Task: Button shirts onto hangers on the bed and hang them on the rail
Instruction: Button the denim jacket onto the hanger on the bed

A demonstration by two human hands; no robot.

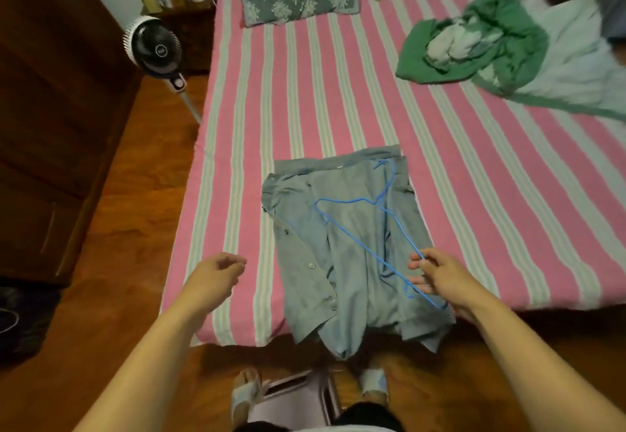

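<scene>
While the bed (338, 92) with its pink and pale stripes fills most of my view, only 1 grey shirt (342, 255) is laid out on it, near the foot edge, with its lower part hanging over toward the floor. Its front is open, the button strip lying along my left side, so I judge no button is done yet. A green and white heap of cloth (474, 42) sits well apart at the far right; I cannot tell whether it holds more shirts. No rail shows, so the hanging step is all still ahead.

On top of the shirt lies the blue wire hanger (355, 225), slanted, its hook toward the far edge, not yet slipped inside the shoulders. My right hand (440, 279) pinches its near corner between curled fingers (418, 264) and thumb. My left hand (216, 272) hovers over the bed just beside the shirt, loosely curled, holding nothing. I reckon the task is barely begun.
</scene>
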